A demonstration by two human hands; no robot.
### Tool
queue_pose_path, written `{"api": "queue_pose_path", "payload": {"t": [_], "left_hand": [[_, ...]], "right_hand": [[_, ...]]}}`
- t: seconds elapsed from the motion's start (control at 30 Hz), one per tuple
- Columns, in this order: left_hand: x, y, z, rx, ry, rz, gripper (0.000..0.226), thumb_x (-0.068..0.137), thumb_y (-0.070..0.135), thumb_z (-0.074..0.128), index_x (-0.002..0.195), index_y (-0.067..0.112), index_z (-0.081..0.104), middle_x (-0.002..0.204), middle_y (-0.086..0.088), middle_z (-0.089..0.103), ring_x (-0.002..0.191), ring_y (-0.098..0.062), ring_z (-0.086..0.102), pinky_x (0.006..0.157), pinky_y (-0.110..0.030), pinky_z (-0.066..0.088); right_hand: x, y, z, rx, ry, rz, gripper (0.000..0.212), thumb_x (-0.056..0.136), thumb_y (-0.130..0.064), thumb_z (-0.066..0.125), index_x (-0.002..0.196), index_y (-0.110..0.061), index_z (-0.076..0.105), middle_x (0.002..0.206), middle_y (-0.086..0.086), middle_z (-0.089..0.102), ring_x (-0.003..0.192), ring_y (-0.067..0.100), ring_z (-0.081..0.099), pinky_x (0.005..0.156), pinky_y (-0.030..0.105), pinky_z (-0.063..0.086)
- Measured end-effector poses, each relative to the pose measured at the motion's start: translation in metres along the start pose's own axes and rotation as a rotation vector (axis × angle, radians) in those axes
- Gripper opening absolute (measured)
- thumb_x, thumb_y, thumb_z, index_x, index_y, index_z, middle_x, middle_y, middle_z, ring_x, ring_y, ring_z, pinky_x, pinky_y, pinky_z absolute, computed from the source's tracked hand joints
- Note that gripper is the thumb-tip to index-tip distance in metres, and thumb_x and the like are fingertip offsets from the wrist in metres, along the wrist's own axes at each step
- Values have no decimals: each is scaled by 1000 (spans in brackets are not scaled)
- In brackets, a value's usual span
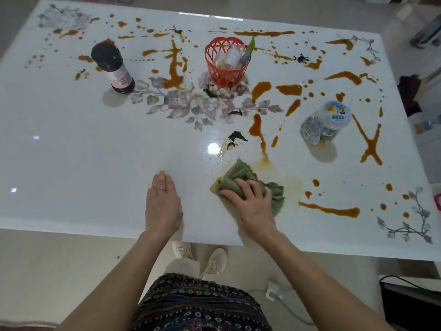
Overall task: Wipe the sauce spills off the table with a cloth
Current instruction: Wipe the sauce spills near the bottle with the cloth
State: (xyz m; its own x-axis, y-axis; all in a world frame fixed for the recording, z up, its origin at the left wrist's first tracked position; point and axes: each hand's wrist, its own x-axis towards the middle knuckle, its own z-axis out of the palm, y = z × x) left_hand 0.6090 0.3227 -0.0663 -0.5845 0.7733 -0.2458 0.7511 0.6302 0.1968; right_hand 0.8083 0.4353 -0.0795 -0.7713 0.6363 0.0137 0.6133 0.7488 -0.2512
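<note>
A crumpled green cloth (241,174) lies on the glossy white table (83,151) near its front edge. My right hand (250,201) presses down on the cloth with fingers spread and slightly curled over it. My left hand (163,204) rests flat on bare table to the cloth's left, fingers straight. Orange-brown sauce spills (259,130) streak the far and right parts of the table, with a long streak (331,210) right of the cloth. A faint smeared patch (292,183) sits just right of the cloth. Small dark scraps (236,136) lie just beyond it.
A dark sauce bottle (112,68) stands at the far left. A red plastic basket (226,62) holding small items stands in the middle. A clear jar (325,123) with a printed lid lies on its side at the right. The table's front edge runs just below my wrists.
</note>
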Motion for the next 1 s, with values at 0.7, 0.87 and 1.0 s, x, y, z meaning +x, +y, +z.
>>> {"api": "queue_pose_path", "payload": {"t": [0.7,0.87,1.0], "left_hand": [[64,3,-30,-23,1,118,67,84,14,56,141,-4,26,151,-22,21,139,-34,23,114,-42,25],[84,1,-39,-40,11,144,67,85,15,55,142,-3,24,152,-21,20,140,-33,22,115,-40,23],[94,4,-42,-107,22,137,68,86,12,54,144,-1,22,154,-18,18,141,-30,20,117,-37,21]], "right_hand": [[114,-19,-11,-99,-118,81,70,86,-25,56,146,-45,26,152,1,26,130,26,23,97,53,31],[117,-5,-25,-3,-117,539,71,89,-27,53,151,-36,19,154,8,15,133,31,18,101,52,29],[115,-41,-16,-22,-147,446,78,85,-22,55,153,-30,16,155,12,16,133,35,18,102,54,28]]}}
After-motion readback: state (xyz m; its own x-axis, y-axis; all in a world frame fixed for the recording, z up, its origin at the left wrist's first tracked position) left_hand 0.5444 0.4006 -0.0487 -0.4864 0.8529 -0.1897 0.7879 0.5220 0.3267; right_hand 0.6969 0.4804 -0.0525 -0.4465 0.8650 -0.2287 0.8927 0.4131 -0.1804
